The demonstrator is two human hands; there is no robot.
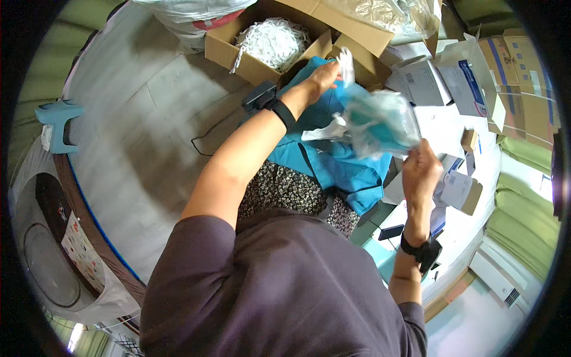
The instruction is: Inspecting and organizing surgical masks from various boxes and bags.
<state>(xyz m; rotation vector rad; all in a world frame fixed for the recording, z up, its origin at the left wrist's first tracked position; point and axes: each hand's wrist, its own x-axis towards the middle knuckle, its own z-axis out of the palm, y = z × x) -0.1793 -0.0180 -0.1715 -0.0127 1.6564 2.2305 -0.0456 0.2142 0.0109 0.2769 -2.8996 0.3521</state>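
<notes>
My left hand (324,78) is closed at the upper middle, with a bunched white strip (345,66) showing at its fingertips. My right hand (421,168) grips the edge of a clear plastic bag (386,122), smeared by motion. Something teal shows inside the bag, too blurred to name. Beside the bag's left side hangs a white piece (328,131), thin and crumpled; I cannot tell whether it belongs to the bag. Below both hands, a blue cloth (291,153) covers part of my lap, over dark patterned clothing (276,189).
An open cardboard box (223,47) ahead holds a heap of white cords (273,44). A stuffed white sack (190,21) stands left of it. Paper boxes (419,80) crowd the white table at right. A blue stool (58,125) and a washing machine (53,262) are far left.
</notes>
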